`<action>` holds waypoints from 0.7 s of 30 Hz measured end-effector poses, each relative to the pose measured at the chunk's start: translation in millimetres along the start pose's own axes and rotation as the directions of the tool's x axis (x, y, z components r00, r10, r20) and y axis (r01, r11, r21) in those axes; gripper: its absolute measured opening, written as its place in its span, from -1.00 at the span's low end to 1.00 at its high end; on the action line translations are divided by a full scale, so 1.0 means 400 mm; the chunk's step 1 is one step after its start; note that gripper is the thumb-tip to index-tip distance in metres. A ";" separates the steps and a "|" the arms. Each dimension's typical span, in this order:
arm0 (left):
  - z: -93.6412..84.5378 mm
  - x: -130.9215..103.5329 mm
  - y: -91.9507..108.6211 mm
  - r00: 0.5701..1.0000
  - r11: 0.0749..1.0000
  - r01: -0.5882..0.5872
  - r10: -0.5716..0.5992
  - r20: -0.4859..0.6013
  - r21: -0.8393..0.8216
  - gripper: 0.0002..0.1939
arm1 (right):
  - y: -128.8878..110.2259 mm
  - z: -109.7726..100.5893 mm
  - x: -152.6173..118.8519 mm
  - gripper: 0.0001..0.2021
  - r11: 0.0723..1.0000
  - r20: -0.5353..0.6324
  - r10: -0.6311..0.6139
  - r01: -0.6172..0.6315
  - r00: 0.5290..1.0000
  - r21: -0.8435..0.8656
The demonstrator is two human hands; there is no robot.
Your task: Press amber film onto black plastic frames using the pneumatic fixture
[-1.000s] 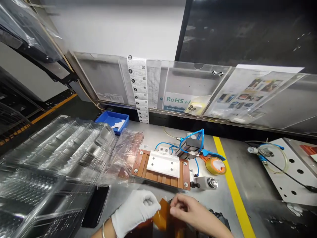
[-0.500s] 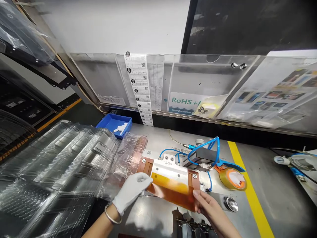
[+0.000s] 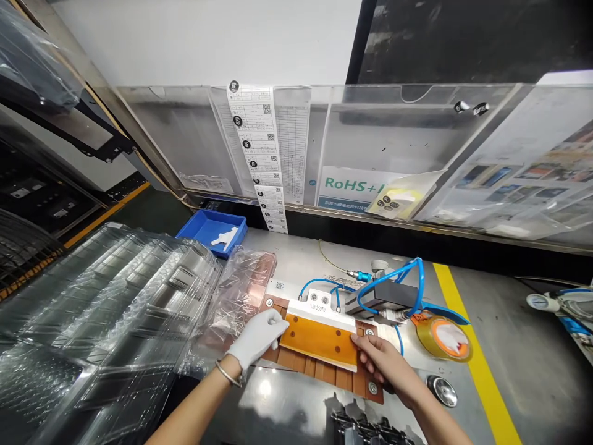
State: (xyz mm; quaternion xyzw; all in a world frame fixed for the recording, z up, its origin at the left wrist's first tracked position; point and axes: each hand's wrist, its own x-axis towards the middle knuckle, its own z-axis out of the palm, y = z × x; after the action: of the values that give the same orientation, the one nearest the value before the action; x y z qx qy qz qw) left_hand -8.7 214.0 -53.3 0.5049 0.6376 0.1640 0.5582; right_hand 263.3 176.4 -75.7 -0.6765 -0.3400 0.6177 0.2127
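Note:
An orange flexible sheet lies flat on the white plate of a brown fixture in the middle of the metal bench. My left hand, in a white glove, pinches the sheet's left edge. My bare right hand holds its right edge with the fingertips. Both hands press the sheet down onto the plate.
Clear plastic trays are stacked at the left, with a crumpled plastic bag beside them. A blue bin stands behind. Blue air hoses, a tape roll and a round button lie to the right, by a yellow line.
Both hands lifted the orange sheet from near the bench's front edge, carried it forward and laid it flat on the fixture's white plate. The camera moved closer.

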 end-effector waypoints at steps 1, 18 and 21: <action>0.000 0.002 0.001 1.000 1.000 -0.002 0.002 -0.002 0.001 -0.75 | -0.003 0.000 -0.001 -0.53 1.000 0.003 0.001 -0.001 1.000 -0.004; -0.004 0.013 -0.031 0.999 0.998 -0.019 0.017 -0.031 -0.061 -0.78 | -0.027 -0.081 0.021 -0.49 0.949 0.024 -0.043 0.048 0.999 -0.311; -0.004 0.015 -0.030 0.999 0.998 -0.020 0.018 -0.039 -0.064 -0.79 | -0.015 -0.113 -0.017 -0.56 0.893 -0.008 -0.160 0.141 0.987 -0.426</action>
State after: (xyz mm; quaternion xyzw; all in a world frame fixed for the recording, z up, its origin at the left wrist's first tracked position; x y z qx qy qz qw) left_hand -14.9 214.3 -65.3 0.4893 0.6378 0.1996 0.5603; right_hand 306.3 181.3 -60.2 -0.6913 -0.5128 0.4959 0.1149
